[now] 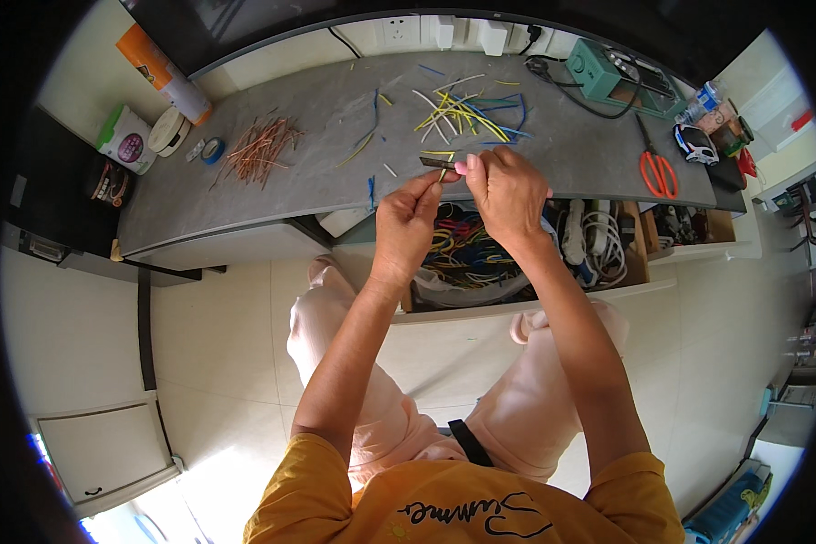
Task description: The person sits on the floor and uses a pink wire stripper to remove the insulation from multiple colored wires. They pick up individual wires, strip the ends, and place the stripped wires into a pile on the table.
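My right hand (pixel 511 194) grips the pink handle of a utility knife, whose dark blade (pixel 437 163) points left across a short yellow-green wire (pixel 443 175). Pinched between thumb and forefinger, that wire is in my left hand (pixel 408 221). Both hands meet above the front edge of a grey countertop (pixel 299 183). Beyond them lies a loose pile of yellow, white and blue wire insulation pieces (pixel 466 115). A heap of bare copper wire (pixel 262 151) rests to the left.
Below the counter, an open drawer holds a bag of coloured wires (pixel 476 262) and white cables (pixel 602 238). Orange-handled scissors (pixel 656 173), a green device (pixel 608 78) and a toy car (pixel 695 144) stand right. Blue tape (pixel 212 150) and a spray can (pixel 163 75) are left.
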Demonstrator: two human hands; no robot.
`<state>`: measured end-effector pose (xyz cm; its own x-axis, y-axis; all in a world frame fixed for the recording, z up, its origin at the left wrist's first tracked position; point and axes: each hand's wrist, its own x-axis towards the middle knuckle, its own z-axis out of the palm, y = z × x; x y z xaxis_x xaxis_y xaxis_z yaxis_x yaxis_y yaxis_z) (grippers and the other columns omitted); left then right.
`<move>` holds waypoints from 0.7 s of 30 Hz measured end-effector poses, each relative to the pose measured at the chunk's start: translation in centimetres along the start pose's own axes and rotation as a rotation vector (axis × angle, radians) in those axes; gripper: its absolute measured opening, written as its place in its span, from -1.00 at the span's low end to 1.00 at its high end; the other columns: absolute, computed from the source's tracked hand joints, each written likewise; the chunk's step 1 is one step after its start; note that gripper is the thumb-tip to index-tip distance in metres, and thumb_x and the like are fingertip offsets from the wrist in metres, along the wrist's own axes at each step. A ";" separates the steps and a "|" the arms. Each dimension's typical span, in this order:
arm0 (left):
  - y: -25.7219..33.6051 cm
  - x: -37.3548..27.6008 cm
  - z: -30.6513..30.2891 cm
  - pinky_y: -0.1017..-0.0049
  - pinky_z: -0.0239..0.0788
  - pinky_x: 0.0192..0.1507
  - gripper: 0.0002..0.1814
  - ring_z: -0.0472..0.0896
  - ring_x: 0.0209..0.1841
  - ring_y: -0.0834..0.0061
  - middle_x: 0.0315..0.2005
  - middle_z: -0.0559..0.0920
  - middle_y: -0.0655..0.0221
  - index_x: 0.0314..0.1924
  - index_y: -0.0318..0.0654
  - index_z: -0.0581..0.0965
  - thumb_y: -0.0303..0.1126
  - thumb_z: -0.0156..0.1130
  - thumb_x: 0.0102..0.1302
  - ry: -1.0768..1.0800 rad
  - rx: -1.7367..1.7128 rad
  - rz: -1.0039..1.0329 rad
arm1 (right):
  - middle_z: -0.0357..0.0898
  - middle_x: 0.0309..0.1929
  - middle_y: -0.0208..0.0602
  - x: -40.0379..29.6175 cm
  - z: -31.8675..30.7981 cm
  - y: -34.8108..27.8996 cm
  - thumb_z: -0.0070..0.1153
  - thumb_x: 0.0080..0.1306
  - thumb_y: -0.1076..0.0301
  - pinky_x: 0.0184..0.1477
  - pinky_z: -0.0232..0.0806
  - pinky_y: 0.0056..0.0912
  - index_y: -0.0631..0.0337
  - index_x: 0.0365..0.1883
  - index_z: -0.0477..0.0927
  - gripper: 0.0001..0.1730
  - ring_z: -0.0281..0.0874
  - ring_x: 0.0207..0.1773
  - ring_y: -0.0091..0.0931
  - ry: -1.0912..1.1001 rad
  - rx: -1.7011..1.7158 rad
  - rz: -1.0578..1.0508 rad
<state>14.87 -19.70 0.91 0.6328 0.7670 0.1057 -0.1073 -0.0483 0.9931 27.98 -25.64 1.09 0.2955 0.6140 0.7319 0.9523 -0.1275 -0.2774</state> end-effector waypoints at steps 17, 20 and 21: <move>0.4 -0.9 -2.9 0.73 -0.28 -0.69 -0.79 -0.03 -0.73 0.87 -0.75 0.17 0.74 -0.23 -0.30 0.53 -0.35 0.00 0.27 -0.006 -0.244 -0.445 | 0.48 -0.74 -0.22 -0.4 0.5 7.6 -0.28 0.34 0.08 -0.60 0.29 -0.28 0.17 -0.74 0.54 -0.43 0.44 -0.71 -0.29 -0.063 -0.478 0.252; 0.4 -0.4 -2.4 0.73 -0.27 -0.68 -0.79 -0.03 -0.72 0.87 -0.74 0.18 0.74 -0.25 -0.28 0.55 -0.35 -0.01 0.27 -0.020 -0.115 -0.303 | 0.50 -0.68 -0.17 0.4 -0.3 4.2 -0.49 0.36 -0.08 -0.42 0.28 -0.21 0.20 -0.69 0.58 -0.26 0.48 -0.55 -0.25 -0.412 0.026 0.545; 0.0 -0.2 -2.0 0.73 -0.26 -0.68 -0.79 -0.02 -0.72 0.88 -0.75 0.19 0.75 -0.26 -0.27 0.55 -0.35 -0.01 0.27 -0.041 -0.078 -0.247 | 0.53 -0.63 -0.25 0.4 0.2 3.8 -0.46 0.31 -0.23 -0.44 0.27 -0.31 0.22 -0.60 0.60 -0.23 0.50 -0.50 -0.42 -0.429 0.379 0.599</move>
<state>13.16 -18.56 0.82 0.6772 0.7231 -0.1359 -0.0035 0.1878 0.9822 31.73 -25.74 0.23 0.6163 0.7792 0.1142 0.5297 -0.3029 -0.7922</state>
